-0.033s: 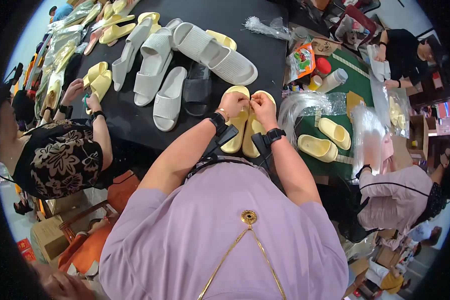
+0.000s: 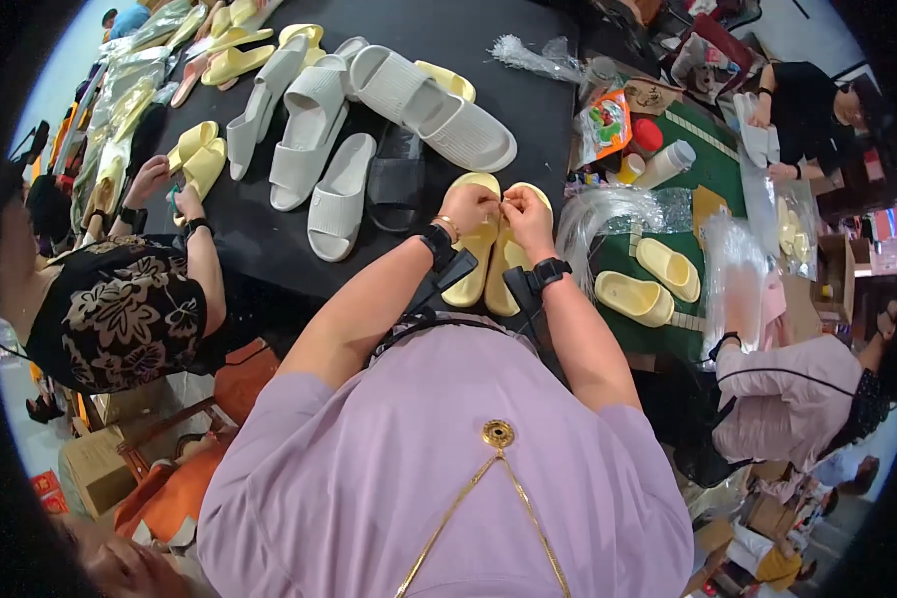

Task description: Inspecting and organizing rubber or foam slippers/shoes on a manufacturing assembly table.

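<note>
A pair of pale yellow slippers [image 2: 466, 285] lies side by side at the table's near edge, directly under my hands. My left hand [image 2: 467, 210] is over the left slipper with its fingertips pinched. My right hand [image 2: 529, 218] pinches over the right slipper, its fingertips almost touching those of the left. Whatever is between the fingers is too small to make out. The hands cover part of the slippers' upper half. Left of my hands lie several light grey slides [image 2: 340, 196] and a black slide [image 2: 397, 177]; a large grey slide [image 2: 434, 108] rests just beyond.
To the right, a bundle of clear plastic strands [image 2: 593, 221] borders a green mat [image 2: 628, 344] with two yellow clogs [image 2: 634, 298]. Bottles [image 2: 667, 162] and an orange packet [image 2: 605, 124] stand behind. At left, a co-worker's hands [image 2: 186, 201] handle yellow slides [image 2: 203, 167]. Other people work at right.
</note>
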The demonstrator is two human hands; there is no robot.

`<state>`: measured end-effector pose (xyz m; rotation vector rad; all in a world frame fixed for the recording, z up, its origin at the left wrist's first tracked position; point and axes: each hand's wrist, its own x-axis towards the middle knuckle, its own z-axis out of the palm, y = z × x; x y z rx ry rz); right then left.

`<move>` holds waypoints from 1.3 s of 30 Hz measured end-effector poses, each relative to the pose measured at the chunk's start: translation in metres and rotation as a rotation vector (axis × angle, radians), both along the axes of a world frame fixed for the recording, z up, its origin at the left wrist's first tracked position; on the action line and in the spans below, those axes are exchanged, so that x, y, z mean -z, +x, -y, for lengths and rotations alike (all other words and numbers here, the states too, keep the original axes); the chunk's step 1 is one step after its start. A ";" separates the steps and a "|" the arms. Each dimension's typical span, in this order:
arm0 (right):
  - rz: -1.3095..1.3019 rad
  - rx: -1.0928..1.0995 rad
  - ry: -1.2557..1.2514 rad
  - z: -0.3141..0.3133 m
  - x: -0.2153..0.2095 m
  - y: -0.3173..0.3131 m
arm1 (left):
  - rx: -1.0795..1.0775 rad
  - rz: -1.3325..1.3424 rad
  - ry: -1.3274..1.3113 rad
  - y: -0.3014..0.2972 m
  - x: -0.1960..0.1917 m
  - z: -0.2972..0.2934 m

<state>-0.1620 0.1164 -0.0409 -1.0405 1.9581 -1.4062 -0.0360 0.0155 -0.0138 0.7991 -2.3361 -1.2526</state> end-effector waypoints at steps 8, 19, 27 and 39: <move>-0.031 -0.054 0.047 -0.008 -0.004 0.003 | 0.048 0.000 -0.068 -0.008 0.043 0.004; 0.123 -0.131 -0.077 -0.004 0.009 -0.006 | 0.037 -0.021 -0.088 0.000 0.023 0.000; 0.384 -0.138 -0.001 -0.006 0.006 -0.013 | 0.077 -0.034 -0.134 0.000 0.017 -0.005; 0.284 -0.242 0.005 0.000 -0.005 -0.010 | -0.021 -0.006 -0.131 0.003 0.019 -0.009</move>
